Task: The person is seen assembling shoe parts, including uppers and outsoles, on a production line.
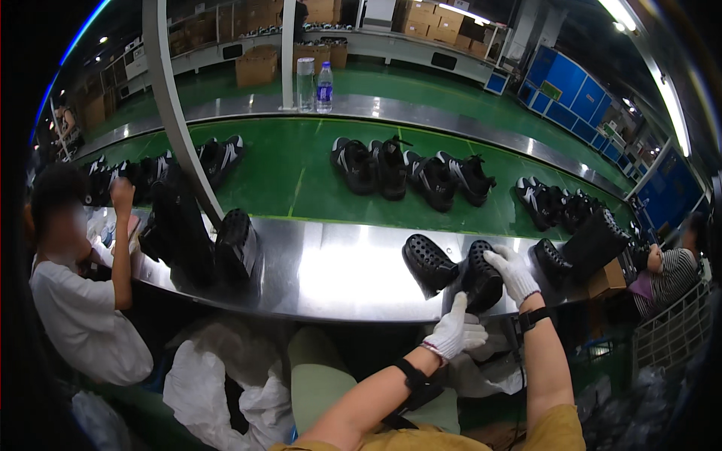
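Observation:
A black clog (482,279) with round holes over its toe stands at the near edge of the metal ledge. My right hand (513,275), in a white knitted glove, grips its right side near the toe. Below the heel is my left hand (454,332), also gloved. Its thumb points up beside the clog, apart from the fingers, which stretch to the right; nothing shows in its grasp. Just left of the held clog lies a second black perforated clog (430,264). Another dark clog (551,258) sits to the right of my right hand.
Beyond the metal ledge (331,263), a green conveyor belt (282,188) carries several black sneakers (432,179). A white post (174,98) rises at left near another perforated clog (236,244). Bottles (324,89) stand on the far rail. People sit left (83,301) and right (673,267).

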Demonstrator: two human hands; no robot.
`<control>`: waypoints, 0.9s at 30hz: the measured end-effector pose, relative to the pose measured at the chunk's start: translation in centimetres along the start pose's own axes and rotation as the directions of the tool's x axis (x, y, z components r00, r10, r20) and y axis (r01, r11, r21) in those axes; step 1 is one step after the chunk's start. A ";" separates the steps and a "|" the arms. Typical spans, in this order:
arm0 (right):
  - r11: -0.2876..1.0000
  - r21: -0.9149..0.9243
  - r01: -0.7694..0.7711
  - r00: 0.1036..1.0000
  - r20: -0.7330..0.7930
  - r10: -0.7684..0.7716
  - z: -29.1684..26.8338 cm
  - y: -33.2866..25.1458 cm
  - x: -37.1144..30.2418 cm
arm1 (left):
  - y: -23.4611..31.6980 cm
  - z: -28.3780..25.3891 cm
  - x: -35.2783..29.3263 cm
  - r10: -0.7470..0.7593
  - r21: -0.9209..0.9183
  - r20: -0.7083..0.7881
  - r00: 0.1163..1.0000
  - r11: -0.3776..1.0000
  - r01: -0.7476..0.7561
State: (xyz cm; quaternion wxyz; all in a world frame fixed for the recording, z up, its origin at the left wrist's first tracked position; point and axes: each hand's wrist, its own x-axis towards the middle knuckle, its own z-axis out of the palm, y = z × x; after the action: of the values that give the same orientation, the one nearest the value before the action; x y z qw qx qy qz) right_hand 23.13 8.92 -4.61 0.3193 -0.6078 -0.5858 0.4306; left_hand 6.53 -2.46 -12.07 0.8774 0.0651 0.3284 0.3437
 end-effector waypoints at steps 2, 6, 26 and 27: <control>0.984 -0.177 0.000 0.995 -0.096 -0.017 0.4 0.3 0.5 | 0.9 -0.8 -4.7 0.024 0.082 -0.025 0.999 0.996 -0.022; 0.907 -0.114 0.405 0.864 -0.278 -0.421 1.0 -4.2 -2.5 | 0.4 -9.8 -15.4 0.335 0.509 -0.001 0.942 0.811 -0.287; 0.726 0.044 0.686 0.314 0.883 -0.349 41.0 -7.3 -20.7 | -13.2 -55.8 -47.0 0.612 0.400 -0.699 -0.371 0.764 0.506; 0.760 0.063 0.647 0.288 0.902 -0.320 42.2 -7.3 -21.6 | -15.7 -57.7 -45.4 0.625 0.328 -0.713 -0.318 0.698 0.637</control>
State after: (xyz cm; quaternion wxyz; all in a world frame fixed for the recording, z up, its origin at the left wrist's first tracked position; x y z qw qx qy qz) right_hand -16.71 -16.53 -12.86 -0.0131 -0.1286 -0.8796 0.4578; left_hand -45.36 -50.04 -38.03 0.0930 0.0881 0.9894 0.0691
